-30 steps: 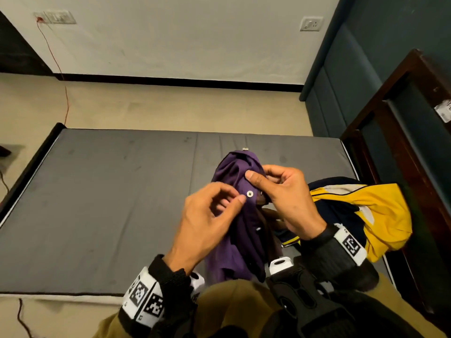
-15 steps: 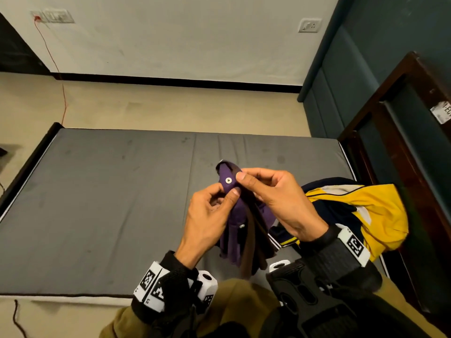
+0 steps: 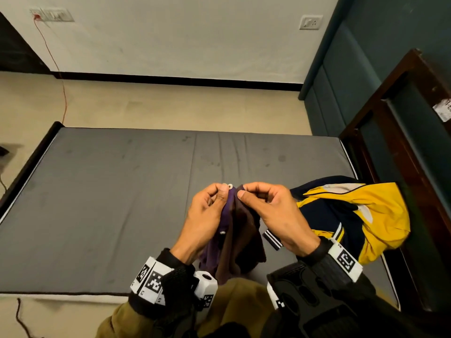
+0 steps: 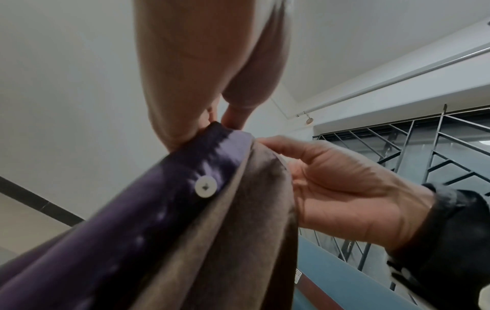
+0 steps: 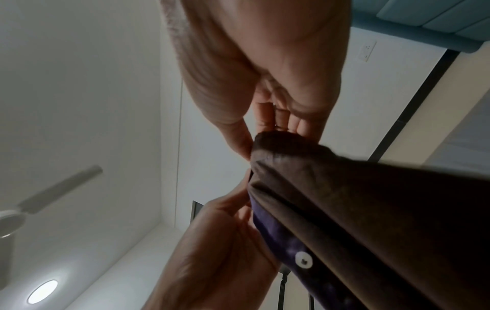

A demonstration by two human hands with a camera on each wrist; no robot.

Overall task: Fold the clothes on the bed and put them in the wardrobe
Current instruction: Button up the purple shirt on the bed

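Two hands up on one garment: left hand (image 3: 207,215) pinching the purple button edge of the purple shirt (image 3: 228,230), right hand (image 3: 271,215) pinching the brown facing edge beside it, both pinches tight near the top. Shirt hanging in the air above the near edge of the bed (image 3: 109,203), tail drooping toward the lap. Top white button (image 3: 230,185) just past the left thumb, second button (image 4: 205,186) lower on the placket. Probably buttoning or lining up the front before folding. Best done with edges level, pinch close to the button, cloth taut. Then flat on the mattress. Yellow and navy jacket (image 3: 366,215) bunched at right, not yet folded.
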